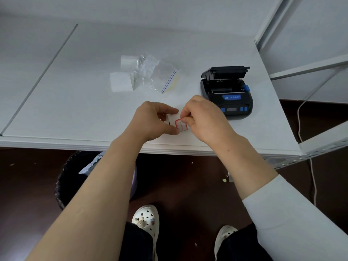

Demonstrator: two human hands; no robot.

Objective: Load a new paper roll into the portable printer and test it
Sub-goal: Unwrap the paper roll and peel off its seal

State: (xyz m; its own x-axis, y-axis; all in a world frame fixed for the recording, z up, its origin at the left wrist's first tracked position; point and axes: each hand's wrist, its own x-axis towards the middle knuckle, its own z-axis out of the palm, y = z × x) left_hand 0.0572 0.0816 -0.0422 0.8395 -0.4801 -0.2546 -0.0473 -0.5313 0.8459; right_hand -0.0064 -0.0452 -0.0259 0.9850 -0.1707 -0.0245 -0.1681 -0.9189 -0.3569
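A small white paper roll (172, 118) with a red-bordered label at its loose end is held just above the table's front edge. My left hand (152, 119) grips the roll's body. My right hand (202, 117) pinches the red-bordered label end between thumb and forefinger. The black portable printer (228, 98) with blue buttons sits to the right on the table, its lid tilted open at the back and the paper bay exposed and dark inside.
A clear zip bag (160, 76) and two white paper pieces (121, 81) lie behind my hands. The white table (75, 102) meets a white metal rack (305, 70) at the right. A white cable (301, 132) hangs beside it; a dark bin (66, 178) stands below.
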